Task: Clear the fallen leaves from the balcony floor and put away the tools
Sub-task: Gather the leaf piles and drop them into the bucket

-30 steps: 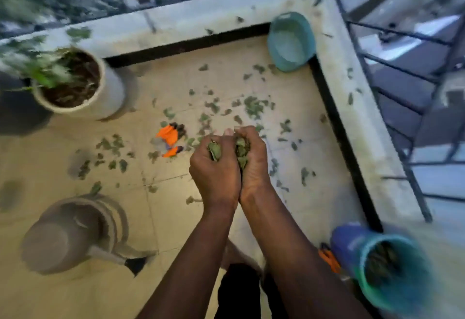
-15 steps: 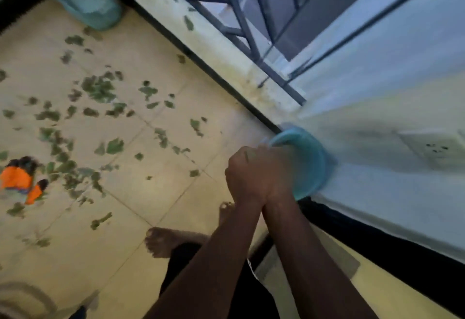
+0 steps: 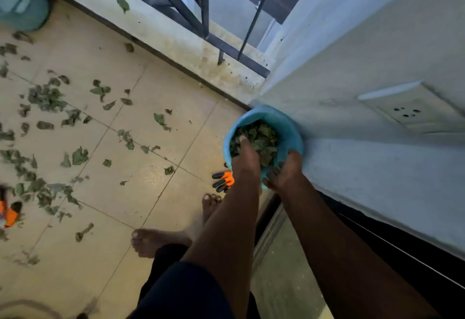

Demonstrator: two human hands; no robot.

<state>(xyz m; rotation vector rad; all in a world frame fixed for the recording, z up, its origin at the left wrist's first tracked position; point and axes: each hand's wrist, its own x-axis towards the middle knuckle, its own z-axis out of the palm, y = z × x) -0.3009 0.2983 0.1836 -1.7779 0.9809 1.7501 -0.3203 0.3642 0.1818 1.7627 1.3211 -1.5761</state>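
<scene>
Blue bucket [image 3: 274, 116] full of crumpled green leaves [image 3: 264, 138]; left hand [image 3: 245, 163] fingers straight on them, right hand [image 3: 285, 170] fingers released.

Green leaves [image 3: 47, 97] scattered across tiled floor [image 3: 151, 192]; more heaped inside blue bucket [image 3: 289, 129] against wall [image 3: 352, 167].

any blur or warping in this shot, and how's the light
Head view: dim, flat light, warm on the floor tiles, cooler on the wall, no glare or hard shadows; head view: sharp mid-frame, enough to read the leaves in the blue bucket, while the teal pot and orange glove at the left edge smear; head view: wide-angle bending leans the railing and wall.
</scene>
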